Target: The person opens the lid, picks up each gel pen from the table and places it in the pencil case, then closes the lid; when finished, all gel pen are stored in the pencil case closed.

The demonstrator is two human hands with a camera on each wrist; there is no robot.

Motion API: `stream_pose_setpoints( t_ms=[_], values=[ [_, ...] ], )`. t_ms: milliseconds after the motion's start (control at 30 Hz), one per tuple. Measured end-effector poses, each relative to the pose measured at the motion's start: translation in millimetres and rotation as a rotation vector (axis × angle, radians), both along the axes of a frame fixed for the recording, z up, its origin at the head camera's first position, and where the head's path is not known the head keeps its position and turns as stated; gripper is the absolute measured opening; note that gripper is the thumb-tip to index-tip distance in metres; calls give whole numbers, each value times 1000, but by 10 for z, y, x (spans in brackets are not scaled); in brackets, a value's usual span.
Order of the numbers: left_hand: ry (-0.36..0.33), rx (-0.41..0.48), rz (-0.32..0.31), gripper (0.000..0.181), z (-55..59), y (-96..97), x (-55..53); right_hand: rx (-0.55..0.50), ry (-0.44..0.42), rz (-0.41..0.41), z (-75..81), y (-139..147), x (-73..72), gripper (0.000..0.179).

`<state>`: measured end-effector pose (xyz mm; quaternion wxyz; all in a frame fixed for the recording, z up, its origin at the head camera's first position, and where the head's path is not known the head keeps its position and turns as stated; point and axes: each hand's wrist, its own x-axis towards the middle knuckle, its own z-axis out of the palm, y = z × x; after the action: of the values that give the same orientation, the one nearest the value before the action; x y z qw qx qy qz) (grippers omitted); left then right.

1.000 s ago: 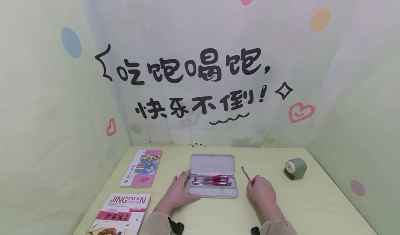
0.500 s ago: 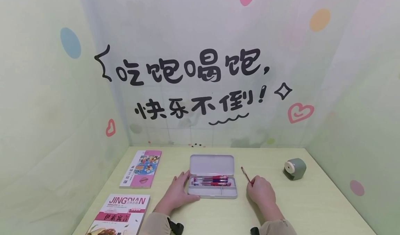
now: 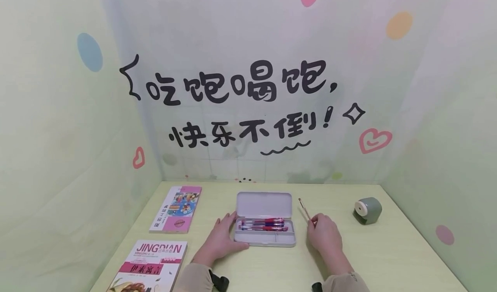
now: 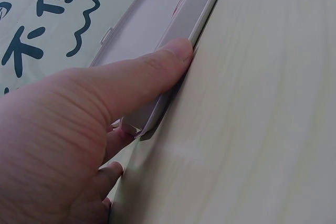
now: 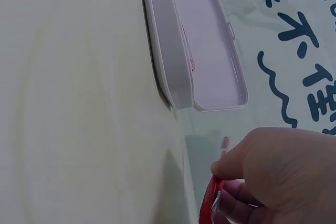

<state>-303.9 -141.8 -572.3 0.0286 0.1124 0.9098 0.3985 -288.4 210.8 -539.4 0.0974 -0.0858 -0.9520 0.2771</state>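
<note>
An open pale lilac pencil case (image 3: 285, 238) sits mid-table, its lid (image 3: 264, 204) folded back; several red and blue-purple pens (image 3: 264, 224) lie in its long compartment. My left hand (image 3: 220, 240) holds the case at its left end, the thumb (image 4: 168, 61) along the front wall and the other fingers at the left side. Right of the case, my right hand (image 3: 325, 236) pinches a red pen (image 5: 210, 198) between thumb and fingers. The pen's slim far end (image 3: 303, 206) points away and slightly left; the palm hides part of it.
A grey-green pencil sharpener (image 3: 368, 210) stands at the right back. To the left lie two books, a pink-and-white one (image 3: 176, 209) behind and a white-and-pink one (image 3: 149, 266) in front. Patterned cloth walls (image 3: 248, 162) enclose the table (image 3: 380, 249) at the back and sides.
The pen's far end has risen and swung a little away from me as my right fingers shifted on it. My left hand and the case have stayed put.
</note>
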Motion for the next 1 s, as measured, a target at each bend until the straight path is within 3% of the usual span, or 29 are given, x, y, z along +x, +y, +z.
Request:
stream_pose_setpoints(
  t_ms=[233,433,667,1000],
  values=[
    [-3,1,-1,124,1,9,-14,9,176,10,38,-153,-60,17],
    [25,-7,-6,125,12,-8,-21,84,259,137,82,-430,-83,10],
    [26,-7,-9,125,4,-8,-11,284,281,246,112,-773,-50,10],
    [12,-12,-2,124,-4,-7,13,366,239,289,79,-1069,-61,10]
  ],
)
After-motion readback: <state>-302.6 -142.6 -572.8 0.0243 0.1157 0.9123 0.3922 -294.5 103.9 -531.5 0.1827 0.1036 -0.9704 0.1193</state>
